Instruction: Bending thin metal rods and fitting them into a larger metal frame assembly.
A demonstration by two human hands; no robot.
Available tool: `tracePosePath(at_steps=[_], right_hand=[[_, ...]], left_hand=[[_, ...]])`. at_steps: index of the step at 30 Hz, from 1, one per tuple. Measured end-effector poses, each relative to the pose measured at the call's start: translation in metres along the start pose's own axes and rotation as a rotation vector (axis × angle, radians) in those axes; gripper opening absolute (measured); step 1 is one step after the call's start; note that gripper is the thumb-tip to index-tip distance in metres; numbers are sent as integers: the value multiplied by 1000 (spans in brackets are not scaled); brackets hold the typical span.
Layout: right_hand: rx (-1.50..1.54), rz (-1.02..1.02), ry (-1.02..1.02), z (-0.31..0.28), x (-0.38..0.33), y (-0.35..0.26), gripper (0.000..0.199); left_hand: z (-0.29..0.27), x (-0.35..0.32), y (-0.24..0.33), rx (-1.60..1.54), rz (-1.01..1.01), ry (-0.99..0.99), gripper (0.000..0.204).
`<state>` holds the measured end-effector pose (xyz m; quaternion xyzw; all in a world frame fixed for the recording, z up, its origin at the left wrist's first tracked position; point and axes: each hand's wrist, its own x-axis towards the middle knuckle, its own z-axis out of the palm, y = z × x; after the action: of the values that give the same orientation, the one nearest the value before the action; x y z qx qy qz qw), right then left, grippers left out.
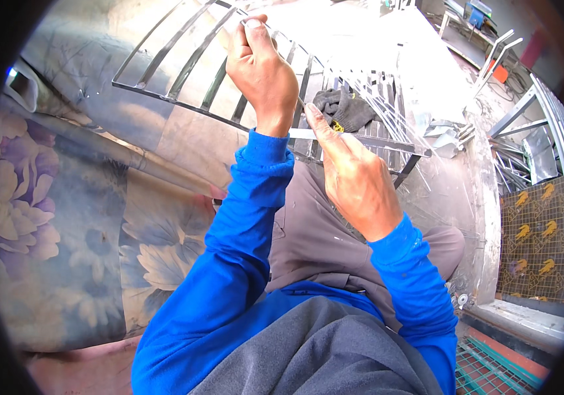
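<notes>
Left hand (263,79): I'm holding it raised across the slatted metal frame (216,85), fingers curled in, thumb and forefinger tips together; what's between them is too small to make out.
Right hand (356,174): I'm pointing the forefinger up toward the frame's middle, other fingers folding under; can't tell if they're clamping on anything.
Frame: it's lying ahead of my body, dark slats running between long side bars, reaching out to both sides of my hands; wrist and fingers are covering part of it.
Grey cloth item (354,116): it's lying just beyond my right fingertip, showing some yellow, over slats; can't tell if those belong to the frame.
Sleeves (246,197): blue, both are coming up from the near side of the frame.
Trousers (315,227): grey-brown, they're showing on the frame's near side, between my forearms.
Floral sheet (153,263): it's spreading left of the frame and toward me.
Clear plastic (445,137): it's lying crumpled just past the frame's right end.
Patterned board (537,234): black and yellow, it's standing well right of the frame.
Green mesh (493,365): it's lying farther toward me, right of the frame.
</notes>
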<state>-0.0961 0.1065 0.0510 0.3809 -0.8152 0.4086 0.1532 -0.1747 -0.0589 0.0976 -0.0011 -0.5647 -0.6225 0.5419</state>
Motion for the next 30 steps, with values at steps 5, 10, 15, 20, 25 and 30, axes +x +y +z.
tracePosePath(at_steps=[5, 10, 15, 20, 25, 30], right_hand=[[30, -27, 42, -4, 1, 5, 61], [-108, 4, 55, -10, 9, 3, 59], [-141, -15, -5, -12, 18, -2, 62], [-125, -8, -4, -5, 22, -5, 64], [-121, -22, -23, -4, 26, -2, 64], [-84, -27, -19, 0, 28, -4, 64]], left_hand=[[-4, 3, -4, -194, -273, -104, 25], [-6, -4, -10, -158, -313, -98, 27], [-8, -10, -13, -21, -142, -165, 25], [-12, -6, -15, 66, -61, -71, 25], [-15, -3, -18, 127, -23, -55, 24], [-19, 2, -17, 207, 8, -116, 23]])
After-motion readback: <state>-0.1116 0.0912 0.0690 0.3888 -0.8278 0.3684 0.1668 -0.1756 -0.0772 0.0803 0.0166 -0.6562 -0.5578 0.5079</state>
